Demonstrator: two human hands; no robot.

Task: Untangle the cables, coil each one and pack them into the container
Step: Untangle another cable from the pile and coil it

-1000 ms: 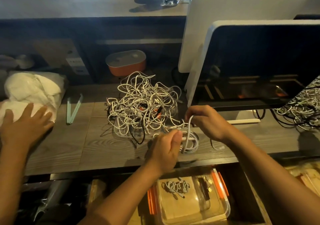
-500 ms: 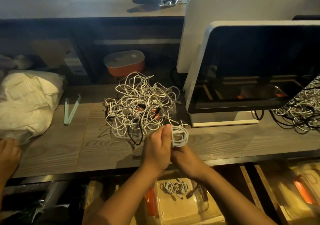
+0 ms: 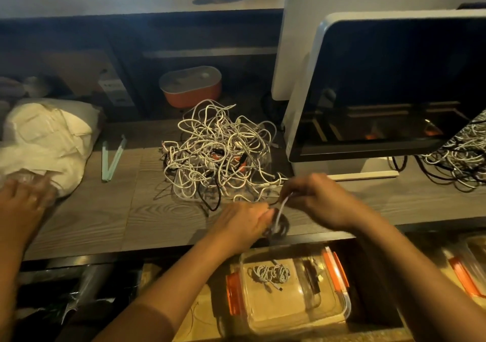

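Done: one coiled cable (image 3: 271, 273) in the container (image 3: 289, 309), six o'clock.
Left: the tangle (image 3: 218, 152) on the desk (image 3: 163, 218), twelve o'clock.
Grip: left hand (image 3: 244, 222), right hand (image 3: 317, 197) both clamp a white cable (image 3: 281, 210).

White monitor (image 3: 389, 89), orange lidded box (image 3: 190, 86), white bag (image 3: 44, 136), green sticks (image 3: 111, 157), wooden counter (image 3: 105, 210)

A shop counter: point-of-sale screen (image 3: 394, 84) on wooden counter (image 3: 92, 210).
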